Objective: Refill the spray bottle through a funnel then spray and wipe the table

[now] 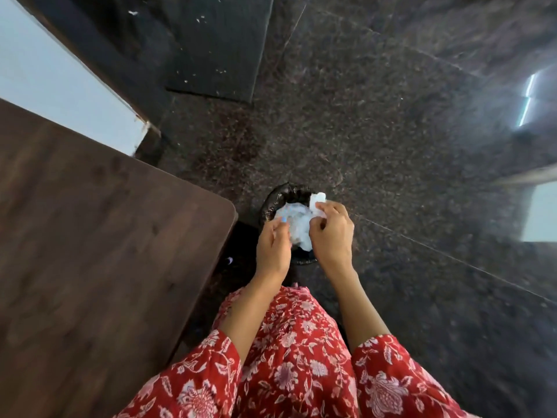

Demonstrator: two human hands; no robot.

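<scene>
A crumpled white paper tissue (298, 224) is held between both hands, directly above a small black-lined waste bin (272, 200) on the floor. My left hand (272, 245) pinches the tissue's left side. My right hand (331, 233) grips its right side, with a white corner sticking up past the fingers. The dark wooden table (99, 236) fills the left of the view, its rounded corner close to the bin. No spray bottle or funnel is in view.
Dark speckled stone floor (391, 146) spreads ahead and to the right. A black mat (217, 46) lies at the top. A white wall (60, 82) runs behind the table. My red floral dress (289, 357) is below.
</scene>
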